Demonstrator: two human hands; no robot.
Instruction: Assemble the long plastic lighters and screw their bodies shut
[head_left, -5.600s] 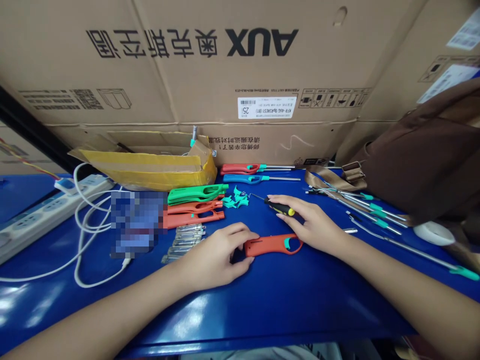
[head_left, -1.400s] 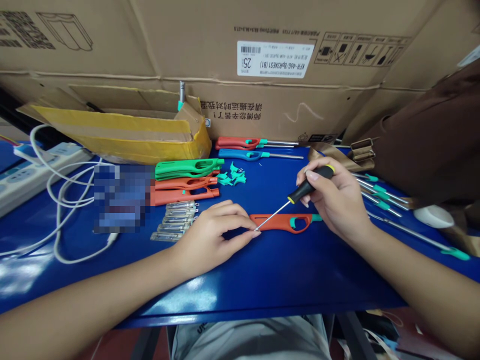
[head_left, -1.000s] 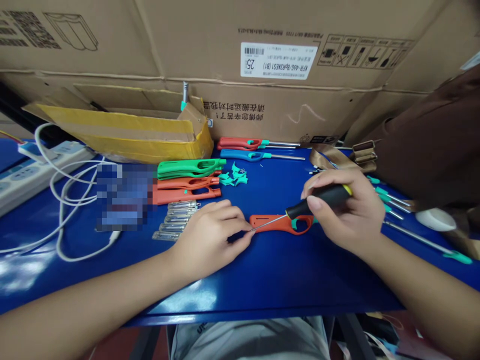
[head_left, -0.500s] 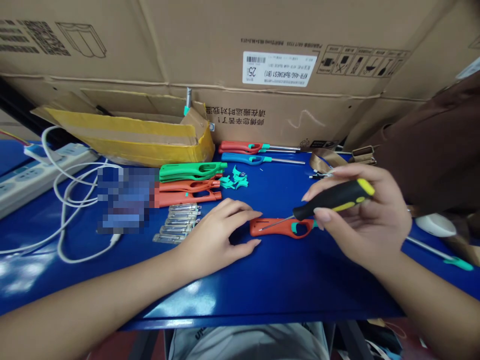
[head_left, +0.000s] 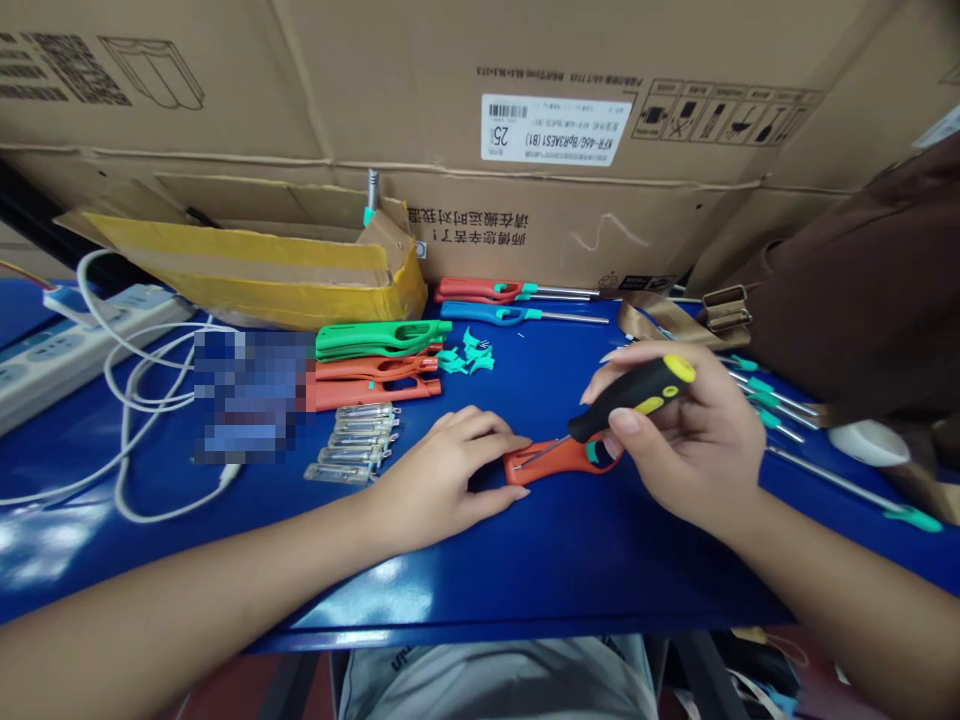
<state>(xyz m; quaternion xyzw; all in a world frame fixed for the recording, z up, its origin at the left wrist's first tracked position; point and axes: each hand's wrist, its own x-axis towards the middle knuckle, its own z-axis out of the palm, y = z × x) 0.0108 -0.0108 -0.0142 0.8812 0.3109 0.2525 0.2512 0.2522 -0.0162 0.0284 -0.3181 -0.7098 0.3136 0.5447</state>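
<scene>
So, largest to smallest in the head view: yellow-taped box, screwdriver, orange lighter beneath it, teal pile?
Yellow-taped box
Screwdriver and orange lighter: too close to rank, the right hand hiding part of the lighter
Teal pile

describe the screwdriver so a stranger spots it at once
On the blue table, find the orange lighter between left hand and right hand. The screwdriver slants over it, gripped in the right hand. Its black and yellow handle sets it apart from that lighter.
</scene>
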